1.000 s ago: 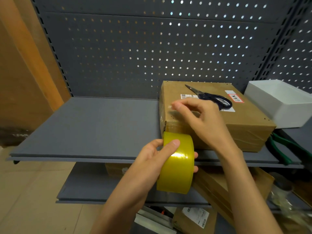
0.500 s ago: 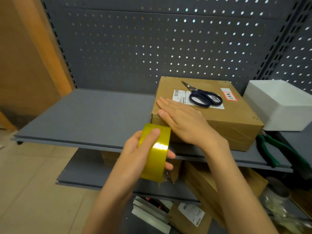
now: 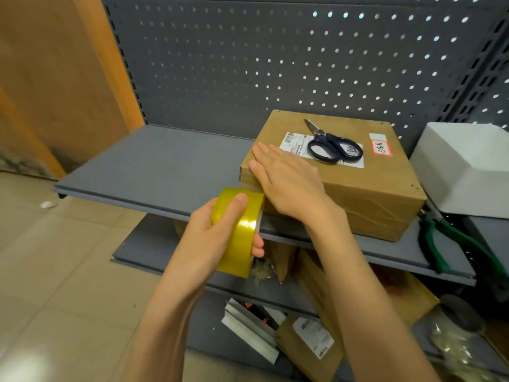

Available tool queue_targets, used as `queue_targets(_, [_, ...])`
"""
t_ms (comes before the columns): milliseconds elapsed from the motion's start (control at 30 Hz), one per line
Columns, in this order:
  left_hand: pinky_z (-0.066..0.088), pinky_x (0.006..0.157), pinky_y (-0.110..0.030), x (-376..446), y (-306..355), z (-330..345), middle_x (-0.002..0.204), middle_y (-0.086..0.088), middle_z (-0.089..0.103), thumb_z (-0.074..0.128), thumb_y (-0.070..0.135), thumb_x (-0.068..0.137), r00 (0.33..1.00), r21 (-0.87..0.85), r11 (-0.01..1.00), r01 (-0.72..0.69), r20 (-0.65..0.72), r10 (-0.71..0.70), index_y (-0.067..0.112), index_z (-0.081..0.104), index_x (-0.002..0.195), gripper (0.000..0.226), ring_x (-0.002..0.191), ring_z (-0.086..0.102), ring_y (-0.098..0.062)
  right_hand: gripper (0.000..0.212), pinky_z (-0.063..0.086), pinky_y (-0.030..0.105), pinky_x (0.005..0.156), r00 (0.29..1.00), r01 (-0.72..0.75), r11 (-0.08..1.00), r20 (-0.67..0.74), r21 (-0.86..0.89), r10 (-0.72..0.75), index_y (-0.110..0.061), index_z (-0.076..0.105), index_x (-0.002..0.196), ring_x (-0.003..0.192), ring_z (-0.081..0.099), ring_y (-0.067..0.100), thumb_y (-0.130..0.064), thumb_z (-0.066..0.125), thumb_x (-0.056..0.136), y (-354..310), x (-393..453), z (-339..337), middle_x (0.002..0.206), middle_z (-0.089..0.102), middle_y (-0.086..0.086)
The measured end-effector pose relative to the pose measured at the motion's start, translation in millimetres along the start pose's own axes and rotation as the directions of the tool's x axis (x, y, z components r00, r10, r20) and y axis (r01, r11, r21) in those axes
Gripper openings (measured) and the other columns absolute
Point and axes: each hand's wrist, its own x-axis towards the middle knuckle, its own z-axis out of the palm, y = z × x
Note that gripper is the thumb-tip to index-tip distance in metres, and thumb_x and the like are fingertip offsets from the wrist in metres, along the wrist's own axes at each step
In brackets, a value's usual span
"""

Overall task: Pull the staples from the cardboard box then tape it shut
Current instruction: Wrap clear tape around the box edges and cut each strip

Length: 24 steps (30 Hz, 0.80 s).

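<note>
Halfway-ish: left hand [image 3: 212,235] grips the tape [image 3: 239,230], right hand [image 3: 286,180] flat, pressing a strip onto the box [image 3: 366,194]. Cutting with scissors [image 3: 333,146] probably remains.

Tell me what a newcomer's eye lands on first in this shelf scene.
First, the shiny yellow tape roll, gripped in the left hand at the shelf's front edge. Next, the right hand pressed flat on the near left corner of the cardboard box. Then the dark-handled scissors lying on top of the box, across its white label.
</note>
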Motion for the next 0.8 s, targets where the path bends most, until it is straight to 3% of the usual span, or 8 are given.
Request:
queue_targets(400, [0.053,0.046,-0.025,-3,-1,-9,0.053,-0.01,0.066,0.046,0.035,0.093,0.992,0.068,0.992,0.108,0.053,-0.111,0.007,0.057,0.088,0.03,0.043,0.063,-0.017,0.059,0.01,0.027,0.114,0.996,-0.084,0.996,0.018,-0.005,0.084,-0.017,0.017,0.15,0.144,0.012,0.01,-0.049,0.019,0.1,-4,4,4,0.157,0.015,-0.006])
queue_targets(667, [0.052,0.044,-0.023,-6,-6,-9,0.054,-0.013,0.065,0.047,0.037,0.092,0.986,0.011,0.989,0.149,0.075,-0.15,0.008,0.056,0.097,0.031,0.041,0.061,-0.019,0.059,0.014,0.028,0.113,0.994,-0.091,0.994,-0.069,-0.06,0.087,-0.019,0.022,0.149,0.143,0.017,0.01,-0.051,0.022,0.099,-5,4,8,0.156,0.021,-0.006])
queue_targets(800, [0.038,0.033,-0.009,-7,-8,-7,0.044,0.01,0.061,0.049,0.037,0.092,0.996,0.058,0.994,0.088,-0.012,-0.087,0.019,0.051,0.089,0.018,0.035,0.057,-0.001,0.057,0.014,0.027,0.112,0.991,-0.089,0.993,-0.107,-0.084,0.079,-0.021,0.023,0.149,0.143,0.017,0.009,-0.051,0.022,0.099,-4,4,11,0.156,0.02,-0.007])
